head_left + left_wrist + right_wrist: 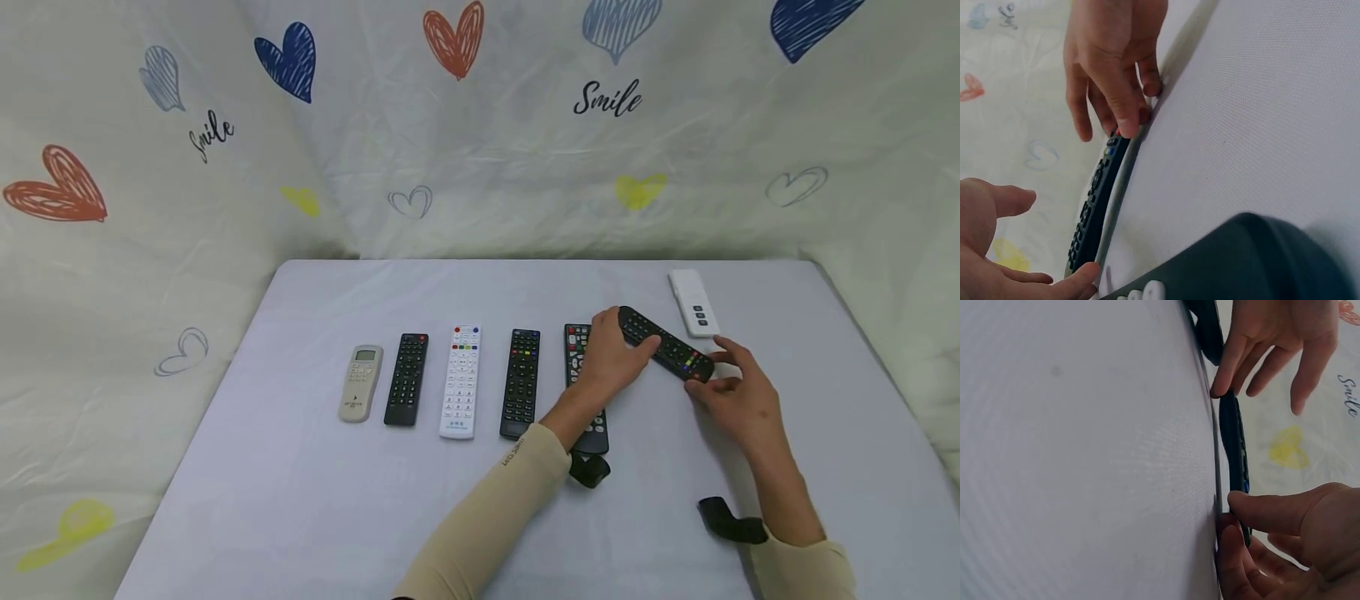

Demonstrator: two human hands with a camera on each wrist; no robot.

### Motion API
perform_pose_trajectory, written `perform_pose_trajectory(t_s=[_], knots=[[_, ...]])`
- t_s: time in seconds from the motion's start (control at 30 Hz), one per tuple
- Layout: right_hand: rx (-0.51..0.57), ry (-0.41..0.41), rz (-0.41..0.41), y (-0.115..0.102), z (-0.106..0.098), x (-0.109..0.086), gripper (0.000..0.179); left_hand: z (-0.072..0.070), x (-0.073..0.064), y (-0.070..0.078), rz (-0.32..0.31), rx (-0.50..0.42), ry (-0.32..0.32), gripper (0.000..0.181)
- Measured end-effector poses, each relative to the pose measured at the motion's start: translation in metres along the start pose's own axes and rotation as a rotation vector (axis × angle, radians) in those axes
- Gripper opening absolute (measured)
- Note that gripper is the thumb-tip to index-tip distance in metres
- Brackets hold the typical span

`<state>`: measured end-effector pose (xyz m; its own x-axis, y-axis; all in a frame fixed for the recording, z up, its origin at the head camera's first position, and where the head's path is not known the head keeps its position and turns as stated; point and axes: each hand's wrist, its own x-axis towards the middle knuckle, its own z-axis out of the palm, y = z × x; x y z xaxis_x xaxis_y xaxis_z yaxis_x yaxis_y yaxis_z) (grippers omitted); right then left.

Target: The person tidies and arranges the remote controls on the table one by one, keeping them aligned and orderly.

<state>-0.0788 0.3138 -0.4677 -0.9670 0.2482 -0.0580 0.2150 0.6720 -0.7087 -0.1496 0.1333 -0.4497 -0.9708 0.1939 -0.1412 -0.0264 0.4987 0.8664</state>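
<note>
A black remote control (666, 343) lies slanted between the two hands, slightly raised off the table in the right wrist view. At its lower right end, the right hand (742, 400) pinches it between thumb and fingers. The left hand (611, 358) is at the opposite end; a fingertip touches that end, while the thumb stands apart from it in the left wrist view (991, 244). Beneath the left wrist lies another black remote control (592, 437), partly covered. Just behind the right hand is a white remote control (693, 302).
Left of the hands stands a row of remotes: a beige one (361, 383), a slim black one (407, 379), a white one (460, 383) and another black one (520, 379). They lie on a white table (300, 517). A heart-printed cloth (510, 142) hangs behind.
</note>
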Motion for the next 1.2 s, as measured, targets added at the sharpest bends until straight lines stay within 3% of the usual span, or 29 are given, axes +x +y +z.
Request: perform_pose_trajectory(t_s=[0.3, 0.6, 0.67, 0.9, 1.03, 1.2], knots=[[0.119, 0.015, -0.029, 0.002, -0.004, -0.001, 0.086, -0.002, 0.0, 0.0, 0.032, -0.102, 0.067, 0.067], [0.339, 0.033, -0.02, 0.01, -0.008, -0.001, 0.081, -0.002, 0.0, -0.005, 0.082, -0.256, 0.155, 0.058], [0.37, 0.045, -0.03, 0.011, -0.01, -0.001, 0.08, -0.003, -0.001, -0.005, 0.088, -0.277, 0.156, 0.055], [0.791, 0.023, -0.128, 0.012, -0.01, -0.004, 0.064, -0.003, -0.003, -0.005, 0.071, -0.296, 0.163, 0.052], [0.844, 0.065, -0.148, 0.011, -0.007, -0.004, 0.053, -0.002, -0.004, -0.008, 0.082, -0.309, 0.161, 0.053], [0.88, 0.122, -0.08, 0.007, -0.005, -0.003, 0.042, -0.005, -0.004, -0.014, 0.079, -0.324, 0.13, 0.054]])
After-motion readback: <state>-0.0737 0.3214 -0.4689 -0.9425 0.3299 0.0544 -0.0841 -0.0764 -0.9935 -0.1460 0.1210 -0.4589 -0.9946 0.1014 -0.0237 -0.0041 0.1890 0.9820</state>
